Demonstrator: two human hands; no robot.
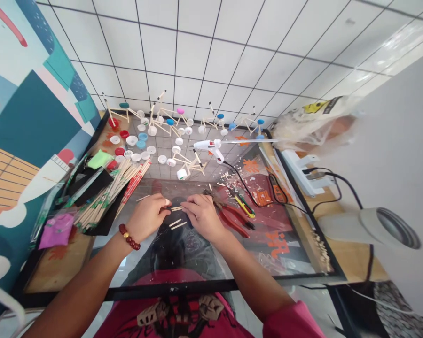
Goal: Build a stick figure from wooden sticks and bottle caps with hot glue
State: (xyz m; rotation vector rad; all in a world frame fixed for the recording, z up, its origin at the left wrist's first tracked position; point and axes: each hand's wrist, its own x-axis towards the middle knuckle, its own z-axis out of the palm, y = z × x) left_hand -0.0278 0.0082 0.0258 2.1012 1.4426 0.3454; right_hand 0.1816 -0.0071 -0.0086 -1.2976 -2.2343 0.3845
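Short wooden sticks (pixel 176 208) lie side by side on the glass tabletop between my two hands. My right hand (pixel 205 218) has its fingertips closed on their right ends. At their left ends is my left hand (pixel 148 219), its fingers curled and thumb drawn in; what it pinches, if anything, is hidden. Two more short wooden pieces (pixel 178 225) rest on the glass just nearer to me. Beside my right hand are red-handled pliers (pixel 234 218) and a yellow utility knife (pixel 245 206). A thin stick (pixel 143 198) lies behind my left hand.
A white glue gun (pixel 211 146) and its cord lie beyond my hands. Small stick figures (pixel 193 165) and bottle caps (pixel 141 144) crowd the back. Bundled sticks (pixel 104 199) and a purple packet (pixel 56 231) sit left. A power strip (pixel 305 173) and lamp (pixel 370 227) stand right.
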